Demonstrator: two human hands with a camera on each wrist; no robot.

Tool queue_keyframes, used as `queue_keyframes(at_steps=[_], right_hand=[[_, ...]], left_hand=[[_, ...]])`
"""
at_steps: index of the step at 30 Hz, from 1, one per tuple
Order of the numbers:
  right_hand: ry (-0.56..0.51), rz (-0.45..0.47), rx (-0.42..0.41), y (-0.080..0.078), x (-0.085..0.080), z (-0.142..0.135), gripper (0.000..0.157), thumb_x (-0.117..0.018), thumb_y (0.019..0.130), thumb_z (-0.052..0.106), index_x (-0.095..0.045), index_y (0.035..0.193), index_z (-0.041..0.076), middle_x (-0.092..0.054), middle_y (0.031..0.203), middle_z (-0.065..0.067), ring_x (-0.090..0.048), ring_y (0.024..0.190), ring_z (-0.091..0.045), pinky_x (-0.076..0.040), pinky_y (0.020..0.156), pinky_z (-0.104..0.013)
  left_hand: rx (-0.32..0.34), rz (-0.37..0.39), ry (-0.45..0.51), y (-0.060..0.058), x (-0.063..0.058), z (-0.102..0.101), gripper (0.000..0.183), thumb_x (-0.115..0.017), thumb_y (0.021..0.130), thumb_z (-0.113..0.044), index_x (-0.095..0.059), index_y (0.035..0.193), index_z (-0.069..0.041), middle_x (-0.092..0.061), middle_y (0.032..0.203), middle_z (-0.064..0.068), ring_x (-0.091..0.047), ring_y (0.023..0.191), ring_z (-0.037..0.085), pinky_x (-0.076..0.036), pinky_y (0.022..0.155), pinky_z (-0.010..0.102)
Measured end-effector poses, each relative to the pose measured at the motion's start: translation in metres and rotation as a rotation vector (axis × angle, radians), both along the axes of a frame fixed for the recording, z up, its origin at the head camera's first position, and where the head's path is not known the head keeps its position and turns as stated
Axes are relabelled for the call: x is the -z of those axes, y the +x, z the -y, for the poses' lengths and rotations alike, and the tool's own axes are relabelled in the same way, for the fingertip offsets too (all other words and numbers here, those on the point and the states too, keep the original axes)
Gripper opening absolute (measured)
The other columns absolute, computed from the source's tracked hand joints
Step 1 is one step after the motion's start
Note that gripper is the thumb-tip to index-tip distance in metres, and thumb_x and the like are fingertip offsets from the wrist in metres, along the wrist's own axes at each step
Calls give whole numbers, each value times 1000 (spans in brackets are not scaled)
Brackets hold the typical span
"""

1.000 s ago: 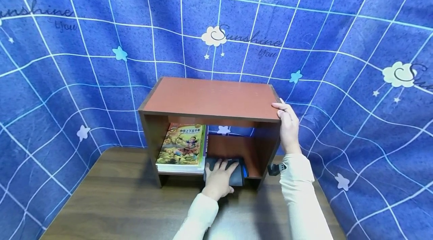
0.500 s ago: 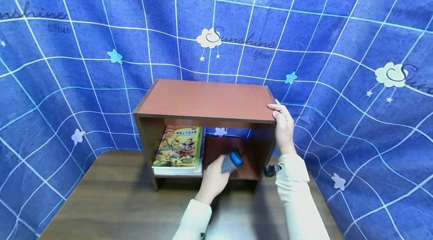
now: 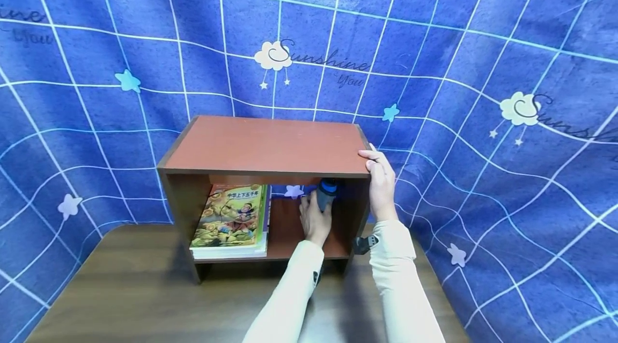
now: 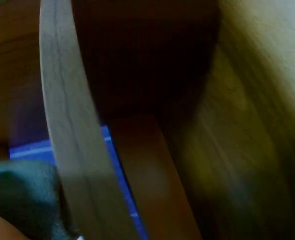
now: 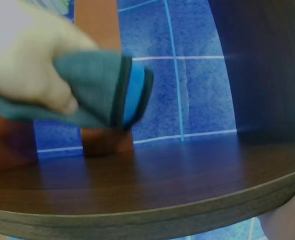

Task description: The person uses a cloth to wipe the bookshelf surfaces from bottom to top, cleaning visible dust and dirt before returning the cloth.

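Observation:
A small brown bookshelf (image 3: pixel 265 147) with a reddish top stands on the table. My left hand (image 3: pixel 316 221) reaches into its right half and grips a bunched, dark grey cloth (image 3: pixel 325 198) with a blue band near one end. The cloth is up near the underside of the top, by the right side panel; in the right wrist view, black edging flanks the blue band (image 5: pixel 133 94). My right hand (image 3: pixel 381 182) holds the shelf's upper right corner from outside, fingers over the top edge. In the left wrist view, part of the cloth (image 4: pixel 25 195) shows at the lower left.
A stack of books (image 3: pixel 232 219) with a colourful cover lies in the shelf's left half. The wooden table (image 3: pixel 120 289) extends in front. Behind and at both sides hangs a blue gridded curtain (image 3: pixel 203 37) with clouds and stars.
My left hand was spread on the cloth at the shelf's front edge, then gathered it up and moved it deeper and higher inside. My right hand stays on the corner. The head view has shifted rightward.

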State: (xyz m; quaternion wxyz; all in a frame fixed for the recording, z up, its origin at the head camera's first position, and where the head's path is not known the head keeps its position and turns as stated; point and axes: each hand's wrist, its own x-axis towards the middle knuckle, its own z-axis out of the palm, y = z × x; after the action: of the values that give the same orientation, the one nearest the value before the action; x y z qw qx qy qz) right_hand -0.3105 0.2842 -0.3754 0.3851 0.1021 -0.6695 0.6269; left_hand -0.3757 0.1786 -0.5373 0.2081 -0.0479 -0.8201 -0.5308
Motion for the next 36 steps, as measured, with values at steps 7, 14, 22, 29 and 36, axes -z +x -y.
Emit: queue_keyframes(at_steps=[7, 14, 22, 29, 36], right_hand=[[-16, 17, -14, 0, -1, 13, 32, -41, 89, 7, -67, 106, -2, -49, 138, -12, -39, 130, -16, -27, 106, -33], [-15, 20, -29, 14, -17, 28, 32, -39, 89, 1, -63, 107, -11, -46, 138, -19, -37, 132, -26, -27, 106, -34], [-19, 11, -49, 11, -15, 24, 32, -40, 90, 2, -63, 109, -8, -49, 136, -15, -41, 128, -25, -31, 102, -33], [-35, -1, -50, 4, 0, 11, 31, -42, 89, 6, -66, 107, -4, -50, 137, -9, -41, 129, -19, -29, 104, -33], [-39, 4, -44, 2, 2, 5, 31, -43, 88, 8, -65, 106, -3, -48, 139, -11, -37, 131, -18, -25, 106, -33]], left_hand=[[-4, 7, -39, -22, -3, -10, 57, -62, 91, -28, -36, 141, -16, -45, 121, 22, -51, 106, 39, -45, 82, 53], [194, 33, 52, -29, -6, -12, 69, -53, 95, -38, -21, 147, -6, -38, 137, 27, -41, 125, 39, -36, 100, 46], [491, 211, 107, -17, -11, -11, 91, -27, 88, -71, 11, 151, -18, 3, 157, 12, -4, 141, 32, -13, 110, 49], [580, 284, 118, 10, -3, -11, 89, -24, 89, -70, 6, 152, -16, 1, 157, 10, -3, 141, 26, -11, 111, 47], [565, 208, 100, 41, 1, -15, 76, -20, 97, -58, -4, 152, -7, -12, 155, 14, -14, 140, 26, -16, 110, 43]])
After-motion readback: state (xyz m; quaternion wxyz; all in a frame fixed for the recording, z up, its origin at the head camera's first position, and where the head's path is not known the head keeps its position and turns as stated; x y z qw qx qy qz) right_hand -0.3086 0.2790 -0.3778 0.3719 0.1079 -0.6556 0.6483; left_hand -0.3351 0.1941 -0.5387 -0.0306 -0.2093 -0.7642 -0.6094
